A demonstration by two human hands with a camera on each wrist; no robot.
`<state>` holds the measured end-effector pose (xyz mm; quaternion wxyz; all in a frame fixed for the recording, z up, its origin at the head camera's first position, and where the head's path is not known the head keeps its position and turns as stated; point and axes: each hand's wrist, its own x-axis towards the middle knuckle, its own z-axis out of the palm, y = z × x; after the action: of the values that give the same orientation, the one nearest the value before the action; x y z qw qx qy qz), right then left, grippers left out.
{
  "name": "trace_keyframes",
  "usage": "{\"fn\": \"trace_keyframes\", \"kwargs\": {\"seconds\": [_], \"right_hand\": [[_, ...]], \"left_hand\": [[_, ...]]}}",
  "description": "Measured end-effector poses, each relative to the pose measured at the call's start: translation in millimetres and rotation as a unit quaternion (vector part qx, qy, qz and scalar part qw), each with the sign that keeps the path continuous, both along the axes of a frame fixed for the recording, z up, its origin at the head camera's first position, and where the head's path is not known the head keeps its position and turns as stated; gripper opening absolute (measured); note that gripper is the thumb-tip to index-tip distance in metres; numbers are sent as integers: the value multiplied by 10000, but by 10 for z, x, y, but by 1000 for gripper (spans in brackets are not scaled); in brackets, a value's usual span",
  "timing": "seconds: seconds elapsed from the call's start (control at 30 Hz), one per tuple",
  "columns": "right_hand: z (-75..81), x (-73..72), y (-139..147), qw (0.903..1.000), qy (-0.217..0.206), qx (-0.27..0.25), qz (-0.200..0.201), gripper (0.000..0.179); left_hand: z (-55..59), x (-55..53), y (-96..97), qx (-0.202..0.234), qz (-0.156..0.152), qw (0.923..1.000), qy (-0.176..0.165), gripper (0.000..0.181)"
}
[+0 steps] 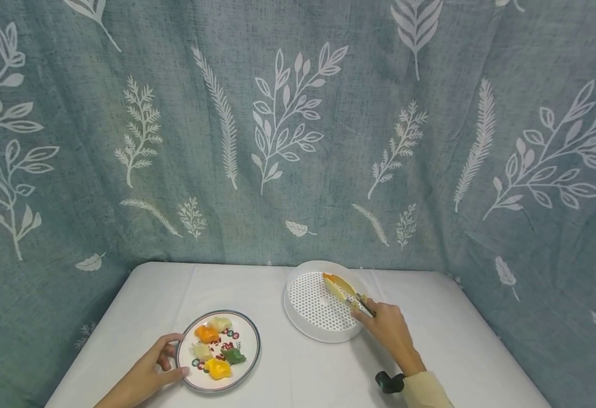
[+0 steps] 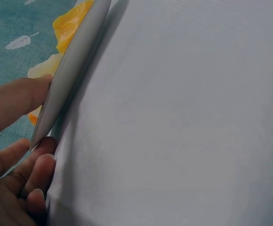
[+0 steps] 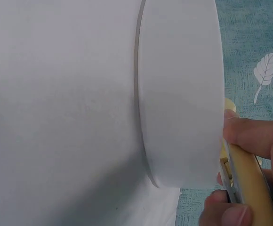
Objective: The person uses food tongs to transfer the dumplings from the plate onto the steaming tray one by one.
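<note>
My left hand [image 1: 149, 365] grips the left rim of a round plate [image 1: 249, 340]; in the left wrist view the thumb lies on the rim, fingers beneath. Several dumplings sit on the plate: orange [image 1: 206, 334], yellow [image 1: 219, 369], green [image 1: 234, 356] and pale ones [image 1: 202, 351]. My right hand [image 1: 387, 326] holds yellow-tipped tongs [image 1: 336, 290] over a white steamer basket [image 1: 303, 294] with a perforated floor. A bit of orange [image 1: 326, 276], likely a dumpling, shows at the tong tips. In the right wrist view the basket's wall [image 3: 181, 94] hides the tips.
A white cloth [image 1: 272, 374] covers the table, with the plate at left and the basket right of centre. Green leaf-patterned fabric [image 1: 298, 215] hangs behind the table and at both sides. A dark strap piece [image 1: 389, 382] is at my right wrist.
</note>
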<state>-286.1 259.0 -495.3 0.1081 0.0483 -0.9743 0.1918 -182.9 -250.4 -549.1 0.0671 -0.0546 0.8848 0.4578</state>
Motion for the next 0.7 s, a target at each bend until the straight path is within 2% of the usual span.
{"fn": "trace_keyframes", "kwargs": {"seconds": [0.17,0.7], "right_hand": [[-8,-31,-14,9995,-256,1,-168,69],[25,-91,-78,9964,-651,176,-507,70]], "left_hand": [[1,1,-1,0,13,10000,1,86],[-26,-1,-14,69,-6,10000,68,83]]}}
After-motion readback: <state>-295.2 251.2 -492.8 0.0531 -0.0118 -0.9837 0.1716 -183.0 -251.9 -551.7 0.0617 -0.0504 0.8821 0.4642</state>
